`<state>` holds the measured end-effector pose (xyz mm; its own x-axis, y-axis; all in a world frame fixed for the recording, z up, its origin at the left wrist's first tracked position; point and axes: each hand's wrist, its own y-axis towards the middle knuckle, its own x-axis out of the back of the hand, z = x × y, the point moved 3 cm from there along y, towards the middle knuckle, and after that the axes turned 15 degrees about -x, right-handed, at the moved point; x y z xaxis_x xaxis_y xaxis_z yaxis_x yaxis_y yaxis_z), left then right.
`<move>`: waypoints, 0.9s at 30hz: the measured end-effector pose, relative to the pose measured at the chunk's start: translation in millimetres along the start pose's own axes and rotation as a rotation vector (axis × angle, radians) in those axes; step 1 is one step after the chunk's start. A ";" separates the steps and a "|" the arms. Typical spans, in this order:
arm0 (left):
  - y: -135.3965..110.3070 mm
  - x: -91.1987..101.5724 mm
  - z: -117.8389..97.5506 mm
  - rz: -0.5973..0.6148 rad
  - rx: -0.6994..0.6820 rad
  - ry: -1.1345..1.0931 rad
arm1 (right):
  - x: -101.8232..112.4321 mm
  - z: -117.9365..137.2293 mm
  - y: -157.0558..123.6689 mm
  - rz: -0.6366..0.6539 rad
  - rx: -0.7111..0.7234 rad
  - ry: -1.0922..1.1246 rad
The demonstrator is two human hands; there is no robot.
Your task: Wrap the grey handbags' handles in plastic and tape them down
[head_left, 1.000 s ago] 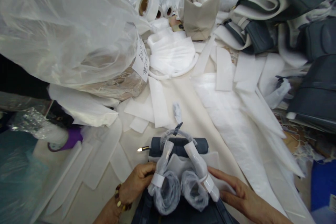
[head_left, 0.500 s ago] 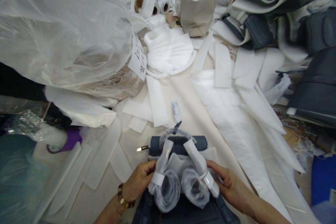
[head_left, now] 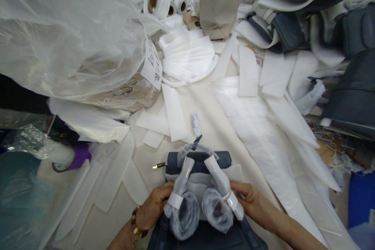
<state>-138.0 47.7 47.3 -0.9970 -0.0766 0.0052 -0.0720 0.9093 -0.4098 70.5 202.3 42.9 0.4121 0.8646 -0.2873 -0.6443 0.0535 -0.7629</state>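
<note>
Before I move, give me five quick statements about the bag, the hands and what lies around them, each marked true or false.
1. The left hand and right hand are on opposite sides of the dark bag. True.
2. A bracelet is worn just behind the right hand. False: the beaded bracelet is just behind the left hand.
3. Two plastic-wrapped coils sit side by side on the bag. True.
4. The purple roll is to the right of the bag. False: the purple roll is to its left.
5. A gold-tipped pull sticks out left of the bag's top. True.
</note>
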 end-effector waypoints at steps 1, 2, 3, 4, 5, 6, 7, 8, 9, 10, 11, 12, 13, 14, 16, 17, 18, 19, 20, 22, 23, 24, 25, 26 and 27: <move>-1.5 0.5 0.3 0.029 -0.019 -0.015 | 0.4 0.4 -0.5 -0.008 0.001 -0.008; -3.0 0.8 1.0 0.056 -0.022 -0.054 | 1.4 0.1 -1.2 -0.015 0.000 -0.004; -4.5 0.8 1.9 0.078 -0.016 -0.097 | 2.9 -1.1 -1.9 -0.023 -0.011 0.014; -5.8 1.1 2.8 0.077 -0.013 -0.125 | 4.6 -3.3 -2.7 -0.026 -0.033 0.047; -7.0 1.3 3.9 0.065 -0.007 -0.144 | 6.3 -6.5 -3.5 -0.026 -0.064 0.093; -8.1 1.3 5.2 0.041 -0.002 -0.158 | 7.6 -10.0 -4.4 -0.018 -0.097 0.136; -9.1 1.2 6.7 0.006 0.003 -0.169 | 8.4 -13.4 -5.1 -0.007 -0.122 0.167; -10.0 1.0 8.4 -0.035 0.009 -0.177 | 8.8 -16.3 -5.5 0.001 -0.134 0.178; -10.9 0.6 10.5 -0.076 0.019 -0.182 | 8.6 -18.3 -5.5 0.004 -0.132 0.168; -11.7 -0.2 12.5 -0.109 0.030 -0.186 | 8.0 -19.6 -5.0 -0.002 -0.122 0.146; -12.1 -1.3 14.6 -0.129 0.044 -0.190 | 7.2 -20.3 -4.0 -0.015 -0.108 0.120; -12.2 -2.6 16.3 -0.146 0.060 -0.194 | 6.0 -20.3 -2.8 -0.032 -0.094 0.098; -11.8 -3.9 17.7 -0.158 0.078 -0.195 | 4.7 -20.0 -1.4 -0.052 -0.081 0.086; -11.2 -5.2 18.6 -0.168 0.100 -0.192 | 3.3 -19.3 -0.1 -0.072 -0.070 0.079; -9.3 -7.0 18.3 -0.189 0.130 -0.170 | 1.0 -17.1 1.9 -0.107 -0.055 0.073; -8.3 -7.6 17.1 -0.196 0.130 -0.148 | 0.3 -15.7 2.4 -0.118 -0.053 0.065; -7.5 -7.9 15.7 -0.200 0.120 -0.132 | 0.1 -14.3 2.5 -0.124 -0.057 0.057; -7.1 -8.0 14.4 -0.206 0.105 -0.135 | 0.5 -13.0 2.4 -0.119 -0.069 0.050; -7.3 -7.8 13.5 -0.216 0.090 -0.159 | 1.5 -11.8 2.0 -0.108 -0.085 0.046; -9.5 -7.0 14.6 -0.254 0.094 -0.263 | 5.6 -9.8 0.7 -0.087 -0.125 0.059; -11.3 -6.6 16.5 -0.285 0.112 -0.335 | 8.2 -9.1 -0.1 -0.078 -0.145 0.066; -13.2 -6.4 19.1 -0.320 0.136 -0.402 | 10.6 -8.5 -0.7 -0.071 -0.157 0.071; -15.3 -6.6 22.1 -0.354 0.161 -0.462 | 12.5 -8.3 -1.3 -0.061 -0.164 0.072; -17.2 -7.1 25.5 -0.393 0.181 -0.519 | 13.4 -8.3 -1.6 -0.043 -0.163 0.068; -19.2 -7.9 29.1 -0.443 0.192 -0.574 | 13.3 -8.5 -1.8 -0.015 -0.152 0.064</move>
<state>-128.0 19.0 28.6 -0.7015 -0.6680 -0.2483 -0.4051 0.6604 -0.6323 82.6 209.4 35.5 0.4642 0.8307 -0.3074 -0.5346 -0.0140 -0.8450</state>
